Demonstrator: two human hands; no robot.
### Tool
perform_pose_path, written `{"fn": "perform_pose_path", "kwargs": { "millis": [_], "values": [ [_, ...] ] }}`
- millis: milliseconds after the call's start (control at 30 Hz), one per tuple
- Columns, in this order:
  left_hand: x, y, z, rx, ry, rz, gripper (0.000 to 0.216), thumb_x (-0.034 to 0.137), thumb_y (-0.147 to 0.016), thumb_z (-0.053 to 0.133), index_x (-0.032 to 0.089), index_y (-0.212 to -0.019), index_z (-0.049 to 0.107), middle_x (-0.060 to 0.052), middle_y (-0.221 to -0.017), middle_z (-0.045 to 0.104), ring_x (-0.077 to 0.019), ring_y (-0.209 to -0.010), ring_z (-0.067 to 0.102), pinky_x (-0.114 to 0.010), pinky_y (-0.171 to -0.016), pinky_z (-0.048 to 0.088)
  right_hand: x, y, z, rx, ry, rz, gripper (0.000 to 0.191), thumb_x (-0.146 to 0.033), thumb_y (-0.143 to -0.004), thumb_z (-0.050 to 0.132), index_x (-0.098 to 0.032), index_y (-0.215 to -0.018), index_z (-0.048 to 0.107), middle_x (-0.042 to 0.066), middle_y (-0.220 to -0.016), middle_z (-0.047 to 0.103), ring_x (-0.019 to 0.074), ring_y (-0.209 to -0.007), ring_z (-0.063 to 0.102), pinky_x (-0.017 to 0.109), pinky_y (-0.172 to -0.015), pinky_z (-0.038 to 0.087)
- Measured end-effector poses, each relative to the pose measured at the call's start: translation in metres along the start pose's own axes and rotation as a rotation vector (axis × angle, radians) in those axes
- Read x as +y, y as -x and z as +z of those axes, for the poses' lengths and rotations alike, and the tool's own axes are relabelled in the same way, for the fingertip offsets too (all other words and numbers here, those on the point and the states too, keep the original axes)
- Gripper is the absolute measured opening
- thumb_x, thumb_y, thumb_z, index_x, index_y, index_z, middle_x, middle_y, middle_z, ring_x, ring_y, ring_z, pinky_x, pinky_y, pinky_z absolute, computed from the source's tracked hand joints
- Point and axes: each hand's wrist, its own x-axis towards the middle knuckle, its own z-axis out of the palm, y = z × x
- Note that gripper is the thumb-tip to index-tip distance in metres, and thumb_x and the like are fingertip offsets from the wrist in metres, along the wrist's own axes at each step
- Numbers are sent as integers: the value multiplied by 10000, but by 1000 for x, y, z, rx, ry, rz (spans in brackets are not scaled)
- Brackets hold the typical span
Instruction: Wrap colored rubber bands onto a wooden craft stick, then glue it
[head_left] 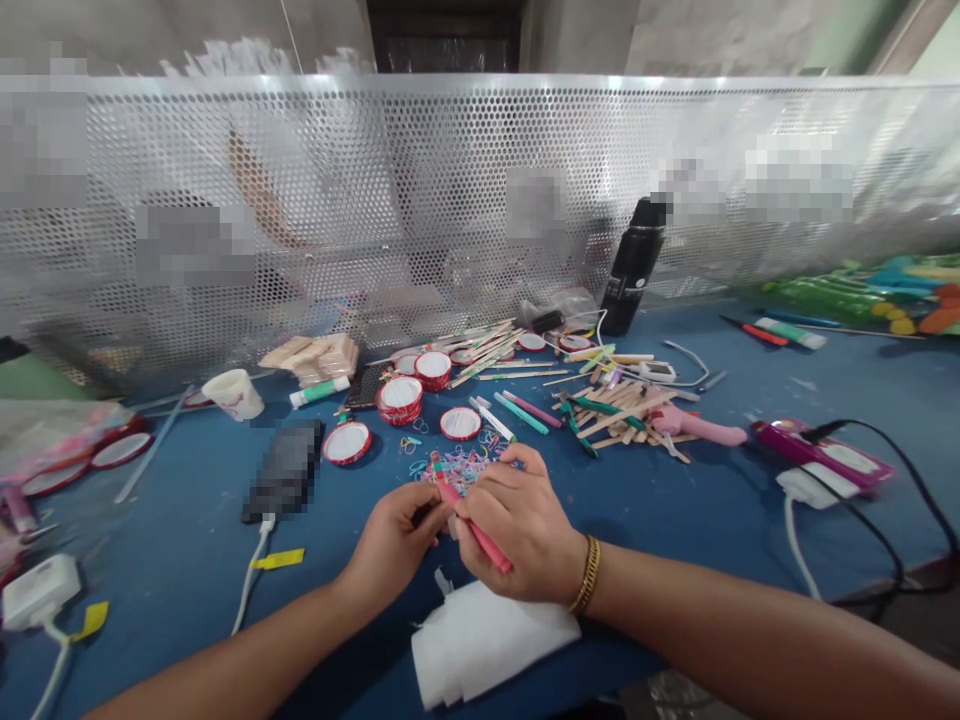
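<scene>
your right hand (517, 525) clasped a slim pink plastic pen (493, 548), slanted between both hands, probably for control; your left hand (391, 532) seemingly pinched a thin stick with a red-and-green end (437, 465) between fingers, likely steadying it. small multicoloured loops (474, 468) lay just beyond on the blue table (187, 510).

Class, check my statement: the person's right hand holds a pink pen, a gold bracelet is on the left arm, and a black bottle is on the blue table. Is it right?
Only the side is wrong: the head view shows the gold bracelet on the right arm. The rest of the statement stands.
</scene>
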Motion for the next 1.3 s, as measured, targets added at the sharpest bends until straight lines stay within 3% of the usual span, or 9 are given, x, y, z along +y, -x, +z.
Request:
{"fn": "perform_pose_path", "kwargs": {
  "millis": [200, 533, 1300],
  "values": [
    [1, 0, 0, -5, 18, -16, 309, 353, -922, 539, 165, -685, 603, 20, -659, 548, -113, -591, 511, -212, -558, 414, 2, -1, -4, 50, -3, -2, 78, -183, -813, 542, -190, -738, 524, -33, -598, 546, 127, -602, 458, 377, -808, 318],
    [0, -1, 1, 3, -1, 5, 310, 349, -922, 539, 161, -682, 596, 25, -647, 534, -108, -582, 496, -205, -544, 401, 1, 1, 1, 12, 14, -20, 120, -201, -832, 530, -182, -713, 525, -25, -603, 557, 131, -629, 479, 375, -794, 322],
    [0, 0, 0, -10, 17, -16, 300, 347, -922, 535, 165, -691, 597, 25, -667, 541, -108, -591, 507, -205, -559, 420, 1, -2, -3, 59, 16, -10, 114, -178, -812, 544, -182, -703, 511, -37, -581, 536, 116, -587, 445, 373, -786, 330]
  ]
}}
